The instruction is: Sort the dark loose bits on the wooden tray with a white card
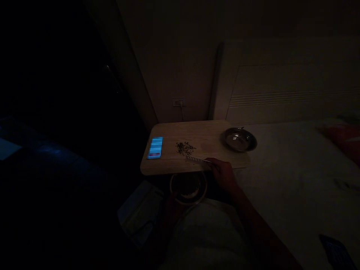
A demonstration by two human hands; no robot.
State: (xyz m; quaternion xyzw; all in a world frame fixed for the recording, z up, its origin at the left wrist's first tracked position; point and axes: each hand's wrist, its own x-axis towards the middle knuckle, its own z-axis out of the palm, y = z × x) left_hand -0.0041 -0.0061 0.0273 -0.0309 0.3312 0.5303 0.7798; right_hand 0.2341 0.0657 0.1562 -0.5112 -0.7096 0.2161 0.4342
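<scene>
My right hand (223, 172) is closed around the handle end of a thin, knife-like tool (197, 159) with a row of marks along its pale blade. The tool's far end lies at the near edge of a scattered pile of small dark grains (185, 148) on a wooden tabletop (208, 137). Just below the table's front edge, a round bowl (171, 184) with a pale rim is held by my left hand (173, 205) at its lower left side. Deep shadow covers most of the left hand's fingers and blurs what the bowl contains.
A lit phone (155, 148) lies at the table's left end. On the right end stands a shiny metal bowl (240, 140), partly over the edge. A bed (281, 161) adjoins the table, with a dark phone-like device (337, 251) on it. A wall socket (179, 102) holds a plug.
</scene>
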